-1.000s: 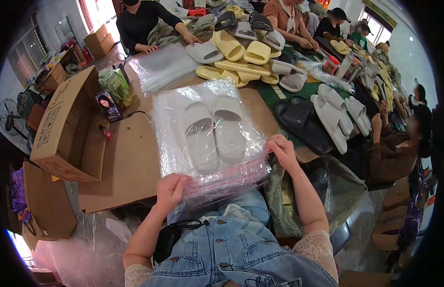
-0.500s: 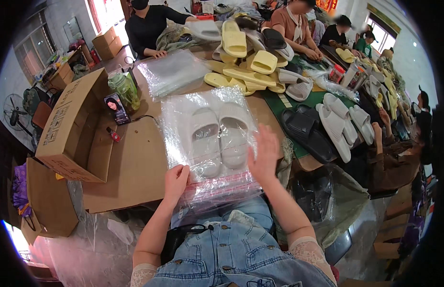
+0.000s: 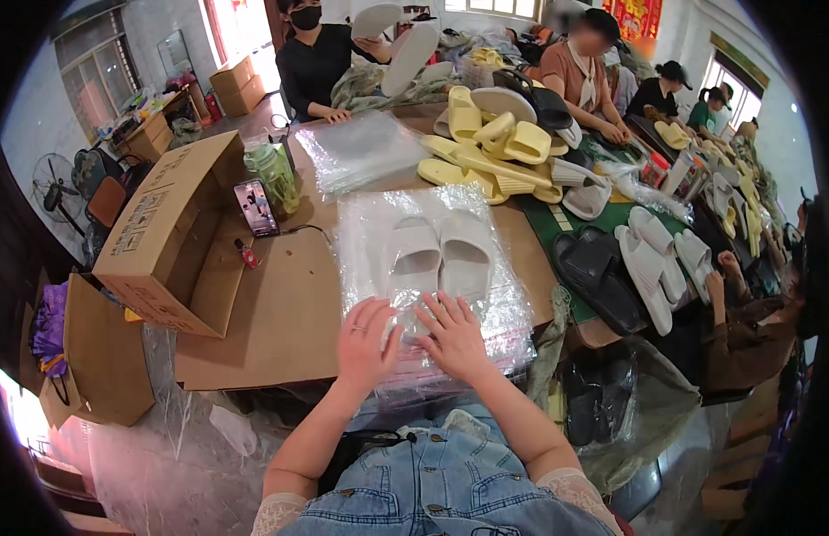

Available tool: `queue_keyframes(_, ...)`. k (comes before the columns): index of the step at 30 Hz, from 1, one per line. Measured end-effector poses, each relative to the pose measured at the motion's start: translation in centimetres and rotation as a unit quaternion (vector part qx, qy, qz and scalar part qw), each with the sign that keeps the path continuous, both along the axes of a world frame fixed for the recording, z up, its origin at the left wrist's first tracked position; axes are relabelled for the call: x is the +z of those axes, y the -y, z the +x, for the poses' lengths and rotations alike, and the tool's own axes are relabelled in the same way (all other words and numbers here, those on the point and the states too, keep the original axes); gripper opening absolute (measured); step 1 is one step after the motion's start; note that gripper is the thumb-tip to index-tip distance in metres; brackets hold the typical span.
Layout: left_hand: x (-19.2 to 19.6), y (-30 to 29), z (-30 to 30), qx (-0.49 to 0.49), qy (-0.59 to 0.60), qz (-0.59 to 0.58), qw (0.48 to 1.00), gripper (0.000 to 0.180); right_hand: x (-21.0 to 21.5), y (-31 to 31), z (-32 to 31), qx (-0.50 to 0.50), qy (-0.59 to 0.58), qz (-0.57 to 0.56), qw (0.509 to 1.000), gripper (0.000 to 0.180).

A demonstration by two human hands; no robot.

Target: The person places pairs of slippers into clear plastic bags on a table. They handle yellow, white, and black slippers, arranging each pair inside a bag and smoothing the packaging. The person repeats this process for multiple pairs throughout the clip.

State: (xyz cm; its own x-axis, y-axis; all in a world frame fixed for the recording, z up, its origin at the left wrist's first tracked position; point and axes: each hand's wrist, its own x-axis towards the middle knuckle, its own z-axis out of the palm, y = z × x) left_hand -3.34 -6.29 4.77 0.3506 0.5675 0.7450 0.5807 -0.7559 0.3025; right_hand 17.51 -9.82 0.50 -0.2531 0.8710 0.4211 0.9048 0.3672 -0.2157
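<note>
1 clear plastic bag (image 3: pixel 432 268), containing 2 white slippers (image 3: pixel 439 256) side by side, is laid flat on the cardboard-covered table (image 3: pixel 280 322) directly before the person. The left hand (image 3: pixel 365 338) and right hand (image 3: pixel 452 332) are pressed palm-down on the bag's near end, fingers spread, nothing gripped. 1 cardboard box (image 3: pixel 169 237), lying open, is placed well to the left; 1 phone (image 3: pixel 255 207) is propped just beside it.

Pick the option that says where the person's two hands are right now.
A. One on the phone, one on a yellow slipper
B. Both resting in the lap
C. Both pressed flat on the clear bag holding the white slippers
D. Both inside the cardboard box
C: the left hand and right hand lie side by side, palms down, on the near end of the clear bag, just below the white slippers inside it.
</note>
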Motion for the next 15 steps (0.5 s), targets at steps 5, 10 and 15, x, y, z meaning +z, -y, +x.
queue_keyframes(5, -2.1, -1.5, 1.9, -0.155, -0.100, -0.074, 0.980, 0.053, -0.3, -0.1, 0.1, -0.001, 0.032, -0.016, 0.999, 0.053)
queue_keyframes(10, -4.9, -2.3, 0.9, -0.114, -0.206, -0.122, 0.964, 0.061, -0.8, -0.2, 0.1, 0.004, -0.016, -0.002, 1.000, 0.056)
queue_keyframes(15, -5.2, -2.1, 0.4, -0.118, -0.166, -0.134, 0.970, 0.057, -1.7, 0.1, 1.8, -0.115, -0.043, 0.039, 0.992, 0.061)
